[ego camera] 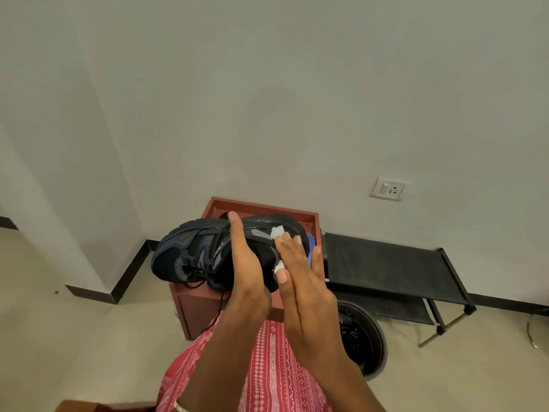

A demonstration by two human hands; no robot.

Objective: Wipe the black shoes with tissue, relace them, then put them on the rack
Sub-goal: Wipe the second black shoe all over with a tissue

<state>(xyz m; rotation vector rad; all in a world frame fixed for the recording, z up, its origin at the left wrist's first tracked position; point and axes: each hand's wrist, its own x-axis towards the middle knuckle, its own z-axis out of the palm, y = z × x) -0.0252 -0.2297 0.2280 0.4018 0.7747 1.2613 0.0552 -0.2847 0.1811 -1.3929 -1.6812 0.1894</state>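
Note:
A black shoe [190, 251] lies on its side in the air above a red-brown cabinet, toe to the left, its loose lace hanging down. My left hand [246, 263] grips it around the middle. My right hand [300, 272] presses a white tissue [277, 231] flat against the heel part of the shoe; bits of tissue show above and below my fingers. A black shoe rack [386, 263] with empty fabric shelves stands to the right against the wall.
The red-brown cabinet [196, 304] has a tray-like top [261, 208] with a dark item partly hidden behind the shoe. A blue object [310, 248] peeks out behind my right fingers. A dark round bin [365, 337] sits on the floor below the rack. A wall socket [387, 188] is above.

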